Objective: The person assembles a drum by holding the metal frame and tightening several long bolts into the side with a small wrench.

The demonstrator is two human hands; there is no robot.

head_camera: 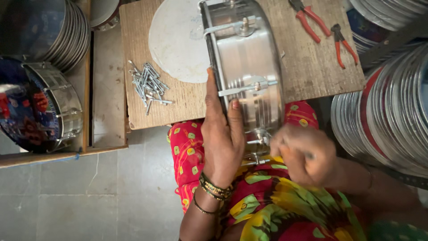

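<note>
We steady the steel drum shell [247,67] on edge at the wooden board's [307,67] near edge, left hand [220,138] clamped over its rim. Our right hand [303,154], blurred, closes on something small at the lowest tension bolt [258,139]; we judge that keeping the shell braced on the lap helps it turn straight.

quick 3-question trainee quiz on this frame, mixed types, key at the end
1. True or false: the left hand lies flat on the wooden board, away from the metal drum shell.
2. Multiple choice: what lies on the board left of the pale round disc? A) a pile of metal bolts B) a hammer C) a roll of tape
3. Fill in: the two red-handled ______ lie at the board's far right corner.

Key:
1. False: it grips the shell's rim, its fingers on the metal.
2. A, the metal bolts.
3. Pliers. The right hand is blurred beside a tension rod; what it holds cannot be told.
</note>
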